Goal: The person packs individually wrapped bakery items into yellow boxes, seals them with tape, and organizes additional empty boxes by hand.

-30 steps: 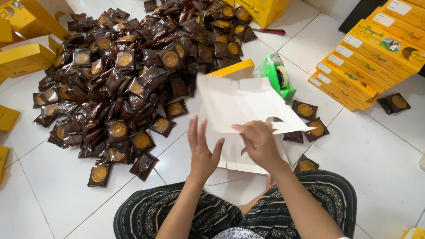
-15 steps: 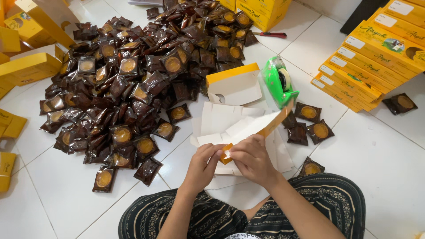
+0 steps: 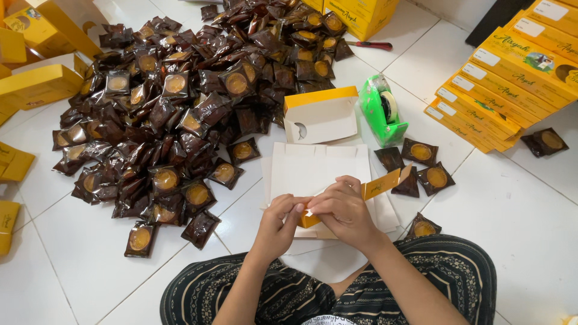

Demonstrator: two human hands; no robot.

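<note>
Flat yellow carton (image 3: 373, 188) between hands (image 3: 313, 215)

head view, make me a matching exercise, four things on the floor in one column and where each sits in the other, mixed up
Things:
1. green tape dispenser
2. pile of dark wrapped cakes
3. folded yellow carton
4. red-handled cutter

Places:
A. between both hands
B. far tile, near the top
C. right of the open white-lined box
D. spread over the left floor

Pairs: 1-C, 2-D, 3-A, 4-B

Box blank (image 3: 337, 207) partly hidden under hands — yellow boxes (image 3: 24, 36) at left cut by frame edge.
</note>
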